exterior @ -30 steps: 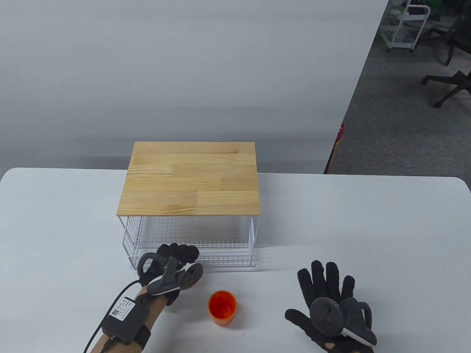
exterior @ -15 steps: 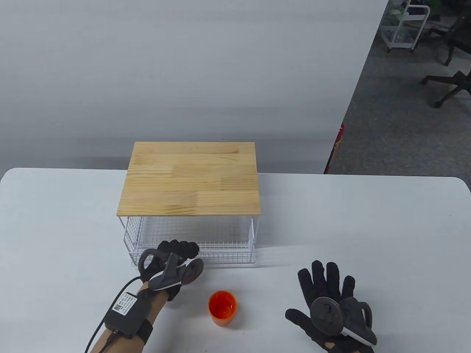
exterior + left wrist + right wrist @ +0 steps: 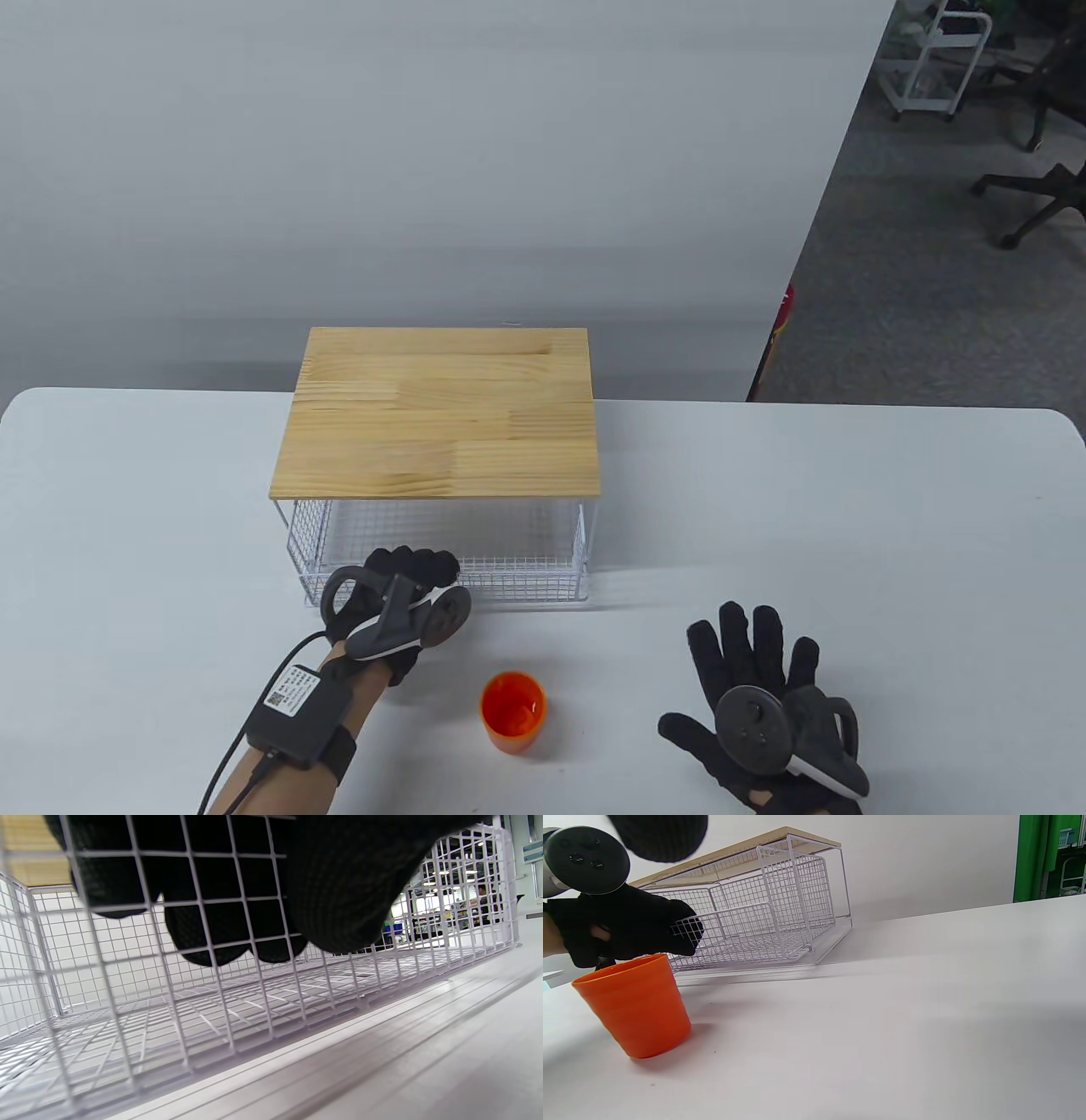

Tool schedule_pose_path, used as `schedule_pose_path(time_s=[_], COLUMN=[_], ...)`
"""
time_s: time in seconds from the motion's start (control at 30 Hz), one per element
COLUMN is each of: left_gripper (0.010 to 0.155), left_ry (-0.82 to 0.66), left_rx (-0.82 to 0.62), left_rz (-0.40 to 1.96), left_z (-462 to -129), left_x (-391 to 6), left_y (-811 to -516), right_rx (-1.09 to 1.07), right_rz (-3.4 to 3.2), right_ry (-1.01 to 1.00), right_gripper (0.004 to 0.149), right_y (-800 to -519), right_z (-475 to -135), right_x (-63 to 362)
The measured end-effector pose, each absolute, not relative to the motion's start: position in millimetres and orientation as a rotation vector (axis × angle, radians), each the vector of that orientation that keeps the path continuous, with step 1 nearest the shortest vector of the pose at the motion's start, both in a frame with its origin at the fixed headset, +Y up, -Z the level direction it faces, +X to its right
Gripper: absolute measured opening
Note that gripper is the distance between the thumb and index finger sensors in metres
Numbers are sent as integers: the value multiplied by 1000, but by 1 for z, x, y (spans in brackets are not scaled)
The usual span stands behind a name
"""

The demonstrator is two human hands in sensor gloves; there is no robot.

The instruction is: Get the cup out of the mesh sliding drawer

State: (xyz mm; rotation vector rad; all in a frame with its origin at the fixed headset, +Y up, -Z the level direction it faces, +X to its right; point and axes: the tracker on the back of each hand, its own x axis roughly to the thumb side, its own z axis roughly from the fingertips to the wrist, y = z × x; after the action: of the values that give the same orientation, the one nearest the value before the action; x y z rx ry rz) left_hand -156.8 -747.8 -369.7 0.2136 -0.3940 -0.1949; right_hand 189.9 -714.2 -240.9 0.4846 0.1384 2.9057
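Orange cup (image 3: pixel 512 711) stands upright on the table (image 3: pixel 848 526), near its front edge, out of the mesh drawer (image 3: pixel 526 581) and touching neither hand. Left hand (image 3: pixel 399 598) curls its fingers (image 3: pixel 237 929) over the drawer's front wire rim, gripping it. Right hand (image 3: pixel 764 709) lies flat, fingers spread, holding nothing, right of the cup. Risk, as I judge it: drawing the left wrist back toward the cup could tip it over.
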Motion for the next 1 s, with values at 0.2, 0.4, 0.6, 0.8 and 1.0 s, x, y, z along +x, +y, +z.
schedule_pose_path(time_s=[0.2, 0.4, 0.6, 0.8, 1.0], left_gripper=[34, 34, 34, 34, 35], left_ry=[-386, -379, -364, -338, -324], left_rx=[208, 207, 199, 190, 183], left_rz=[-195, -193, -190, -186, -186], left_z=[-375, -379, -385, -391, -396], left_x=[-156, -156, -156, -155, -154], left_y=[-747, -747, -748, -747, -747], right_rx=[484, 484, 483, 478, 478], right_rz=[2906, 2905, 2905, 2906, 2906], right_ry=[137, 135, 134, 135, 129], right_gripper=[92, 92, 92, 92, 92], right_y=[-714, -714, -713, -713, -713], right_z=[-241, -241, -241, -240, -240], right_x=[190, 191, 191, 191, 191])
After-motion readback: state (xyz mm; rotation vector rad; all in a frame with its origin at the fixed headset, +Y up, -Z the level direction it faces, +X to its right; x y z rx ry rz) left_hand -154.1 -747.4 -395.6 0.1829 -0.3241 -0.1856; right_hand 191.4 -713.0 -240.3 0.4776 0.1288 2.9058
